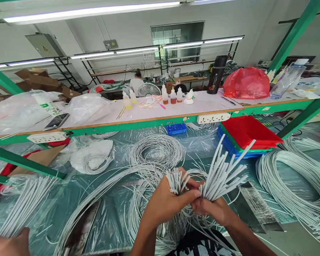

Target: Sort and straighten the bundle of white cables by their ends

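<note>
My left hand (162, 201) is wrapped round a bundle of white cables (176, 180), whose short cut ends stick up out of the fist. Close against it on the right, my right hand (214, 209) grips a second, longer bundle of white cables (221, 174), its ends fanning up and to the right. Both hands meet at the fingers, low over the bench and in front of a dark printed shirt. Beneath and behind them lie loose loops of the same white cable (138, 202). Part of the fingers is hidden by the bundles.
At the lower left another person's hand (10, 243) holds a cable bundle (29, 202). Coils of cable (157, 149) lie behind my hands, with a large coil (293, 177) at right. Red and blue trays (250, 131) sit under a green-edged shelf (149, 123) bearing bottles.
</note>
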The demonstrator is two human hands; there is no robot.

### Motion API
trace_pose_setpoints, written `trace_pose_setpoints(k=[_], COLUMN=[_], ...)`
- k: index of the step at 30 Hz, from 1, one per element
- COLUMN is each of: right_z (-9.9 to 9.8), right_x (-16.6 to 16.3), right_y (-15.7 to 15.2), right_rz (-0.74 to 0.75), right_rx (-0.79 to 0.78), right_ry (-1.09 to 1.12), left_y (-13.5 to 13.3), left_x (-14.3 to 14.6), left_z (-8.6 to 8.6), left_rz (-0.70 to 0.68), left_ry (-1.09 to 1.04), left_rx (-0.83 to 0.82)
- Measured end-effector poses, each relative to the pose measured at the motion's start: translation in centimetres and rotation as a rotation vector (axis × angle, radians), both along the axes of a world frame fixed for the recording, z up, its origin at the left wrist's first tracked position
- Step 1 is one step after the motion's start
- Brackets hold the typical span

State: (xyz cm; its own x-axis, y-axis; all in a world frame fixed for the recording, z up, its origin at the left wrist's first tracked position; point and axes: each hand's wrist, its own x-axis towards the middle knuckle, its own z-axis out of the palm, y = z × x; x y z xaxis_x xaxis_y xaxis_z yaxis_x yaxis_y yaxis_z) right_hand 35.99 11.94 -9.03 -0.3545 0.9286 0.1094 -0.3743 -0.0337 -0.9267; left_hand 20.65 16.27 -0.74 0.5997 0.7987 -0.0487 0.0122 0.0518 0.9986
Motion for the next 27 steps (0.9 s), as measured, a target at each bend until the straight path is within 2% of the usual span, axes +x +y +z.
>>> trace_pose_setpoints(k=[3, 8, 11, 15, 18, 22, 27], right_z=[-0.1, 0.3, 0.4, -0.9, -1.6, -0.5, 0.7], right_x=[-0.2, -0.2, 0.1, 0.2, -0.1, -1.0, -1.9], right_y=[0.1, 0.4, 0.6, 0.7, 0.6, 0.6, 0.7], right_rz=[0.019, 0.035, 0.077, 0.088, 0.057, 0.034, -0.004], right_rx=[-0.024, -0.061, -0.006, 0.005, -0.053, -0.115, -0.054], right_ry=[0.042, 0.093, 0.055, 0.034, 0.092, 0.129, 0.031], left_y=[0.1, 0.2, 0.7, 1.5, 1.7, 1.3, 0.5], left_x=[-0.4, 0.0, -0.4, -1.9, -2.1, -0.7, 0.6], left_z=[-0.3, -0.9, -1.1, -1.3, -1.8, -2.8, -3.0], left_rz=[-0.045, 0.010, 0.114, 0.328, 0.359, 0.306, 0.414], left_ry=[-0.062, -0.060, -0.156, -0.397, -0.463, -0.441, -0.366], left_rx=[-0.059, -0.017, 0.017, 0.032, 0.007, -0.038, -0.044])
